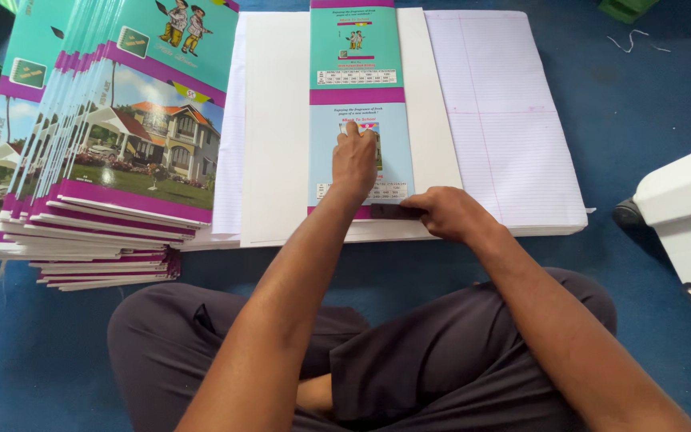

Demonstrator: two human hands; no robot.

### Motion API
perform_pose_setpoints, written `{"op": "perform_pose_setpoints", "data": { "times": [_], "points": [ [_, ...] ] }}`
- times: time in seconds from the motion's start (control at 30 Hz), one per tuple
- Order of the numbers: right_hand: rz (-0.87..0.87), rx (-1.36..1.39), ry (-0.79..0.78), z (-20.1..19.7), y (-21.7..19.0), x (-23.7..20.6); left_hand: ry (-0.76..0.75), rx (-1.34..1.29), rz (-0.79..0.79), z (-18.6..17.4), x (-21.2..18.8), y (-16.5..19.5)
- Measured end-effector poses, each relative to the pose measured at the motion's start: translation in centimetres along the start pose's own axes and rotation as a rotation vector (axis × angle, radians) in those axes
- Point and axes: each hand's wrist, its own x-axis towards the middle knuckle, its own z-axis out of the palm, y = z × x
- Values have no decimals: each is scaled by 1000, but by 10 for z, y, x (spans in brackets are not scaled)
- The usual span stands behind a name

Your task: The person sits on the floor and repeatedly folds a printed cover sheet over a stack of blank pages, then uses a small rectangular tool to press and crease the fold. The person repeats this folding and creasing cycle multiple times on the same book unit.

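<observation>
Head view: my left hand (354,158) presses flat, fingers extended, on the printed cover strip (357,104), which runs lengthwise away from me atop the white sheet stack (277,160) on the floor. My right hand (449,212) pinches a dark flat tool (396,211) at the strip's near edge.

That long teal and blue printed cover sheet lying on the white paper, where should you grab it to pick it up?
Probably at its near short edge. The teal and blue printed cover sheet lies flat on the white paper stack, and that near end reaches the stack's front edge, where fingers could slip under. The left hand presses its middle; the right hand rests at the near edge.
</observation>
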Motion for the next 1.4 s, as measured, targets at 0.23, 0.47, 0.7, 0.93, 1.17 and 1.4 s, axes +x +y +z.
{"op": "perform_pose_setpoints", "data": {
  "times": [0.23,0.47,0.7,0.93,1.17,1.4],
  "points": [
    [288,122,102,-20,12,1,-30,-168,-29,5,-2,3],
    [616,20,282,-27,46,0,-104,-3,-90,-9,-13,32],
    [866,-93,305,-15,78,-1,-308,73,-239,-27,-20,62],
    [916,-133,304,-10,80,4,-374,58,-232,-25,-18,65],
    [533,-117,488,2,68,14,-378,-7,-191,-14,-6,65],
    [540,-42,304,19,66,26,-133,-7,54,2,3,55]
  ]
}}
